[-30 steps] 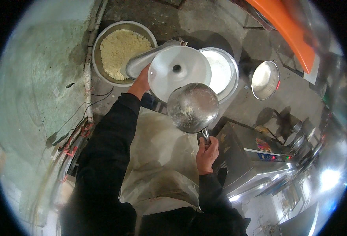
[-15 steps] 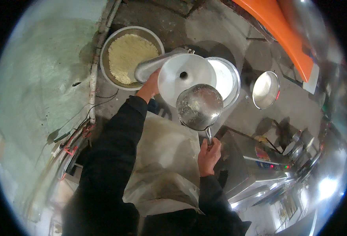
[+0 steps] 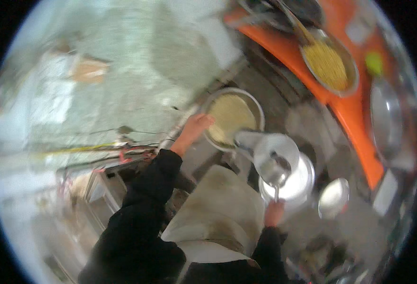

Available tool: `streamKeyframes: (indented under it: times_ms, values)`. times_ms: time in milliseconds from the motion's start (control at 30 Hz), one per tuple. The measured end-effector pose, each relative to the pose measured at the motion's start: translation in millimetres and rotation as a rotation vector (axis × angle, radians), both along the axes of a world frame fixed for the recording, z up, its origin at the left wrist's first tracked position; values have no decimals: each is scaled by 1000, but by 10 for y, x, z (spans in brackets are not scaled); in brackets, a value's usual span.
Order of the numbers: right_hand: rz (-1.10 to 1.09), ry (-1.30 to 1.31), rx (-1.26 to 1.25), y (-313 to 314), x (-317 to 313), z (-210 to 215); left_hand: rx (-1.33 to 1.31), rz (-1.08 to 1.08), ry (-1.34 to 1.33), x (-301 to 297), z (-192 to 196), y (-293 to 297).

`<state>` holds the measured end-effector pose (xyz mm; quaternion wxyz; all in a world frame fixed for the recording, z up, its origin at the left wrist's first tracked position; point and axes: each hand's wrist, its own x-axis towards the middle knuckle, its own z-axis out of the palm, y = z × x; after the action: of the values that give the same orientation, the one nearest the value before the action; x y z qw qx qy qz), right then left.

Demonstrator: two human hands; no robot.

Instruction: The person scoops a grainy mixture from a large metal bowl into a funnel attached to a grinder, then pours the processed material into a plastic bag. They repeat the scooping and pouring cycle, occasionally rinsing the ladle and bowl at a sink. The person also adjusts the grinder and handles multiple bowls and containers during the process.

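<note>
My right hand is closed around the handle of a metal ladle. The ladle's round bowl hangs over the pale funnel-shaped hopper of a machine. From the hopper's side a metal chute reaches to the rim of a steel basin. Pale yellow crumbly stuff fills that basin. At the basin's left rim is my left hand, its fingers blurred; whether they touch the rim I cannot make out. Partly behind the hopper stands a round container with white contents.
A smaller bucket with whitish contents stands on the floor at right. On an orange table sits a bowl of yellow grains and a large metal pan. Cables and a pipe run along the green surface at left.
My left hand has left the hopper's side and moved to the basin's left rim. The ladle has shifted further over the hopper. The view has turned, bringing more of the orange table in.
</note>
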<state>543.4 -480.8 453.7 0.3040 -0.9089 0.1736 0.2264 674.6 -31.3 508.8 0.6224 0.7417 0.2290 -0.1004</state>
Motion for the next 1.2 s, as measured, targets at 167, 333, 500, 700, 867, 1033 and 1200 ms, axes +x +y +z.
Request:
streamKeyframes:
  times_ms: [167, 333, 500, 700, 867, 1033, 1200]
  values:
    - [74, -147, 3, -53, 48, -177, 628, 450, -476, -458, 2026, 968]
    - [130, -247, -115, -38, 143, -224, 1141, 647, -819, -857, 3880, 1467]
    - [54, -270, -78, -8, 299, -172, 1655, 712, -611, -813, 4601, 1894]
    - [146, -255, -116, -39, 314, -98, 1968, 668, -554, -801, 4562, 2103]
    - [38, -248, 71, -70, 287, -75, 1180, 417, -796, -1058, 3262, 2025]
    - [-307, 23, 490, -142, 418, 100, 242, 643, -148, -1489, 967, 1008]
    - [-383, 255, 929, -391, 614, 365, -129, 623, 85, -2795, -51, -873]
